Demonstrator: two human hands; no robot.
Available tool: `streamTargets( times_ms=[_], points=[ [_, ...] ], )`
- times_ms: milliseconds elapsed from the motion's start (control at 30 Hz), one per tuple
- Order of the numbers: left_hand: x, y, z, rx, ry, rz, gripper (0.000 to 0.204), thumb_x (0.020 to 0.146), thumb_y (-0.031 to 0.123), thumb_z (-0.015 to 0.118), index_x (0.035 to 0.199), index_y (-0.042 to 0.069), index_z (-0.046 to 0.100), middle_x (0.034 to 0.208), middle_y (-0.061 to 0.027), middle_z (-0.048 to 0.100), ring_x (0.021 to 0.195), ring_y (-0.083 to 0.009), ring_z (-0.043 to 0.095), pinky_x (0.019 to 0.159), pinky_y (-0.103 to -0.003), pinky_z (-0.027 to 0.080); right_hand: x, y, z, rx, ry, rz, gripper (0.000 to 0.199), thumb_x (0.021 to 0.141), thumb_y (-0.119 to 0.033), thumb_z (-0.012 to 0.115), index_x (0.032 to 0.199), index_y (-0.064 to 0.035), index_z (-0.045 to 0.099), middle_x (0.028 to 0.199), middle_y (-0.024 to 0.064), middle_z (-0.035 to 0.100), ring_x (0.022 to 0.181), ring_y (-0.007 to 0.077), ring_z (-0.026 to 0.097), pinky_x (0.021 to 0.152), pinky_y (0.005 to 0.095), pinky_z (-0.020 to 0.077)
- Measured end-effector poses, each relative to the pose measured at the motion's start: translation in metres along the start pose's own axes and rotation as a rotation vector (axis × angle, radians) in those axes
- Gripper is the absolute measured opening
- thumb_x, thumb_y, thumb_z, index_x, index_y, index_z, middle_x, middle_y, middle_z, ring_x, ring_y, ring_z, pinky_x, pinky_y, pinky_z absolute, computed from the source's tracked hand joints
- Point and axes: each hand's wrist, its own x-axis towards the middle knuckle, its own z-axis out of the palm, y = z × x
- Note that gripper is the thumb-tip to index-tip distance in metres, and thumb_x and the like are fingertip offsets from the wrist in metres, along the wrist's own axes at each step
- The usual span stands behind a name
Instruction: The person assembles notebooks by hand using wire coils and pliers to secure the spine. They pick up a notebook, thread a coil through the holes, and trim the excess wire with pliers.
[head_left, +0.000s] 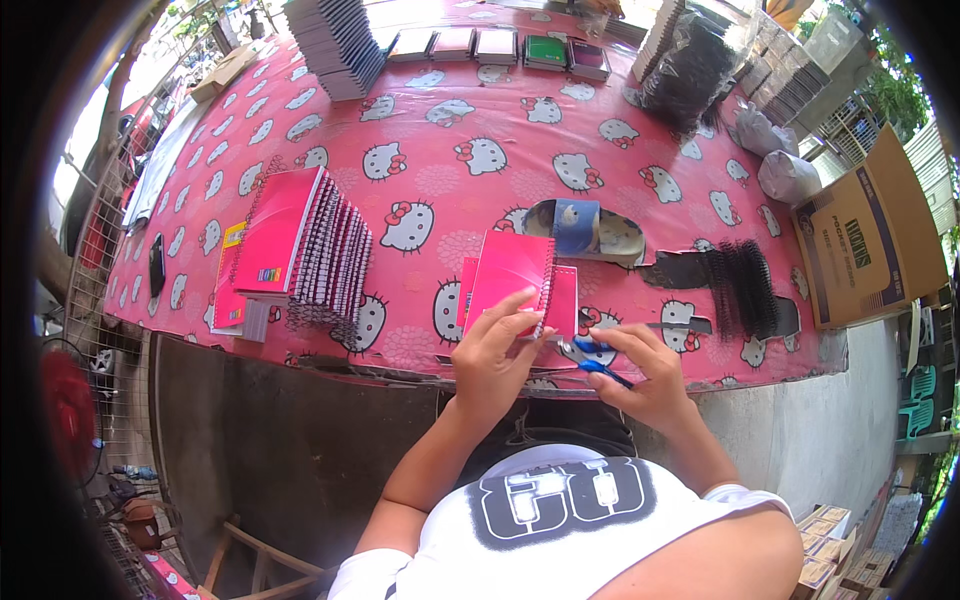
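Observation:
A pink spiral notebook (506, 268) lies at a slant on other pink notebooks (566, 292) near the table's front edge. My left hand (492, 352) holds it by its lower part, fingers over the cover and thumb by the coil's lower end. Just right of that end, my right hand (646, 372) grips blue-handled pliers (604, 374), their handles spread and the tip pointing at the coil. Farther left stands a tall stack of pink spiral notebooks (322, 245).
Black plastic coils (745, 290) lie on the right, near a patterned cloth-like piece (585, 230). A cardboard box (868, 240) stands at the right edge. Stacked notebooks (335, 45), small booklets (545, 52) and a bag of black coils (690, 75) line the far side. A phone (157, 265) lies far left.

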Motion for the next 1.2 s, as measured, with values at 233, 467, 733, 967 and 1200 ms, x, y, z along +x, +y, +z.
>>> streamTargets(
  times_ms=[233, 467, 733, 967, 1200],
  points=[
    [-0.003, -0.009, -0.002, -0.085, 0.012, 0.042, 0.023, 0.072, -0.015, 0.070, 0.092, -0.005, 0.068, 0.102, -0.0156, 0.067, 0.090, -0.0212, 0.069, 0.077, -0.029, 0.059, 0.009, -0.008, 0.012, -0.155, 0.087, -0.137, 0.043, 0.076, -0.015, 0.076, 0.115, -0.0022, 0.064, 0.102, 0.0122, 0.066, 0.090, 0.0279, 0.062, 0.080, 0.0370, 0.0505],
    [0.001, -0.017, -0.007, -0.008, 0.017, 0.212, 0.022, 0.070, -0.011, 0.075, 0.090, -0.003, 0.069, 0.095, -0.0132, 0.068, 0.084, -0.0218, 0.068, 0.067, -0.029, 0.056, 0.006, 0.018, 0.022, 1.347, -0.408, 0.737, 0.039, 0.094, -0.022, 0.060, 0.114, 0.0115, 0.059, 0.097, 0.0162, 0.067, 0.073, 0.0173, 0.065, 0.067, 0.0278, 0.0532],
    [0.016, -0.015, -0.017, 0.002, 0.032, 0.224, 0.025, 0.067, -0.005, 0.079, 0.091, -0.001, 0.070, 0.091, -0.0125, 0.066, 0.079, -0.0213, 0.067, 0.066, -0.028, 0.057, -0.034, 0.099, -0.011, -0.791, 0.150, 0.041, 0.052, 0.074, -0.016, 0.075, 0.121, -0.0033, 0.060, 0.128, 0.0203, 0.055, 0.126, 0.0352, 0.047, 0.104, 0.0478, 0.0347],
    [0.027, 0.009, -0.059, 0.189, 0.254, 0.162, 0.017, 0.076, 0.006, 0.077, 0.092, 0.004, 0.073, 0.092, -0.0074, 0.067, 0.092, -0.0206, 0.063, 0.081, -0.034, 0.050, 0.127, -0.029, 0.043, -0.280, -0.273, -0.584, 0.052, 0.075, -0.001, 0.067, 0.126, -0.0093, 0.056, 0.124, 0.0142, 0.055, 0.106, 0.0315, 0.056, 0.084, 0.0433, 0.0470],
    [0.064, -0.051, -0.186, -0.055, 1.067, -0.131, 0.067, 0.101, 0.054, 0.031, 0.140, -0.001, 0.036, 0.137, -0.0167, 0.047, 0.118, -0.0276, 0.052, 0.106, -0.041, 0.032, 0.246, -0.117, 0.140, 0.975, -0.129, -0.165, 0.030, 0.088, -0.010, 0.066, 0.114, 0.0007, 0.056, 0.097, 0.0118, 0.065, 0.086, 0.0189, 0.066, 0.070, 0.0301, 0.0540]
  ],
)
